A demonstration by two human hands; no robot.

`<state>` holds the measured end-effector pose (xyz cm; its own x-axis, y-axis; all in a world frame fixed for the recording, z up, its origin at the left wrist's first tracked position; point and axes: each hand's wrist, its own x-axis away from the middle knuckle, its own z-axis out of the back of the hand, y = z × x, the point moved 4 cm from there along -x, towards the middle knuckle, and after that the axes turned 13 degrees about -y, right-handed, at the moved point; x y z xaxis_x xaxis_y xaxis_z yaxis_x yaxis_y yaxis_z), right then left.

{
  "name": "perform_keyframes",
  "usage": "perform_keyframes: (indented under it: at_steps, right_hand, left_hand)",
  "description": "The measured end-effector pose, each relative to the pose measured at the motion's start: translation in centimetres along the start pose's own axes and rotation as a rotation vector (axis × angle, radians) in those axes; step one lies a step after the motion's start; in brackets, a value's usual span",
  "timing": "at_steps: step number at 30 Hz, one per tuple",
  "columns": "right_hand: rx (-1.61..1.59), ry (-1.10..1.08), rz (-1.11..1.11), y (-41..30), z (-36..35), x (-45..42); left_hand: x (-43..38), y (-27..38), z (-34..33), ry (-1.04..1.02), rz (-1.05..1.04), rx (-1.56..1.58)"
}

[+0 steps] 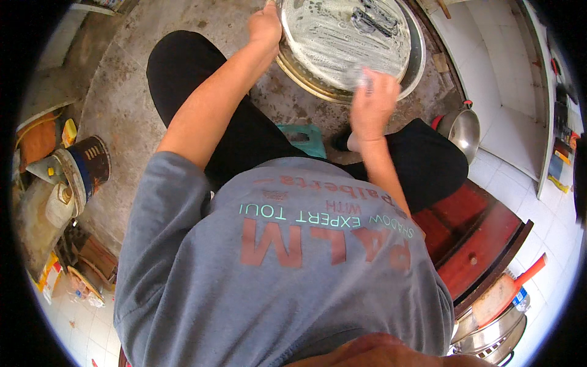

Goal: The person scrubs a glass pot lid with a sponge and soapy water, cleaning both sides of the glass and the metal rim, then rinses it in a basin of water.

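Note:
A round lid or shallow metal piece (330, 50), covered in whitish suds, lies tilted over a wide metal basin (416, 46). A dark, handle-like part (373, 20) stands out near its upper right, coated in foam. My left hand (266, 25) grips the rim at the left, its fingers partly hidden. Near the lower right of the soapy surface, my right hand (375, 101) is blurred and closed around a small silvery scouring pad (360, 78), pressed to the foam. Streaks run across the suds.
Between my legs is a green plastic stool (305, 140). A metal pan (463, 133) leans at the right, by a red wooden cabinet (472, 247) and a red-handled dustpan or scoop (500, 293). At left are a bucket (91, 167) and a white jug (59, 205).

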<state>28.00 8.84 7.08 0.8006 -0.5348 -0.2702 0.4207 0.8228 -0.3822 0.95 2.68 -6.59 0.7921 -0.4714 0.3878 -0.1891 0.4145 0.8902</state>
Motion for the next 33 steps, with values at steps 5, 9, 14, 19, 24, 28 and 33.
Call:
perform_keyframes:
  at_steps: [5, 9, 14, 19, 24, 28, 33]
  right_hand:
    - [0.022, -0.032, 0.042, -0.5, -0.4, 1.0]
    - [-0.024, 0.125, -0.16, 6.2, 0.5, 0.9]
    - [-0.071, 0.05, -0.073, 0.4, 0.2, 2.6]
    - [-0.036, 0.101, -0.236, 8.8, 1.5, -1.7]
    - [0.14, 0.099, -0.158, 7.1, 0.2, -1.8]
    - [0.033, -0.01, 0.042, 0.6, -0.6, 0.6]
    - [0.131, 0.151, -0.152, 10.6, 1.0, -4.7]
  left_hand:
    - [0.5, -0.9, 0.2, -0.052, 0.039, 0.275]
    - [3.4, 1.9, 0.0, -0.054, 0.161, 0.347]
    - [3.0, 1.1, 0.4, -0.077, 0.051, 0.41]
    - [3.5, 1.9, 1.1, -0.13, 0.093, 0.475]
    - [4.9, 3.6, 0.6, -0.162, 0.126, 0.487]
    - [4.3, 3.1, 1.0, -0.182, 0.136, 0.552]
    - [3.9, 2.6, 0.3, -0.19, 0.066, 0.499]
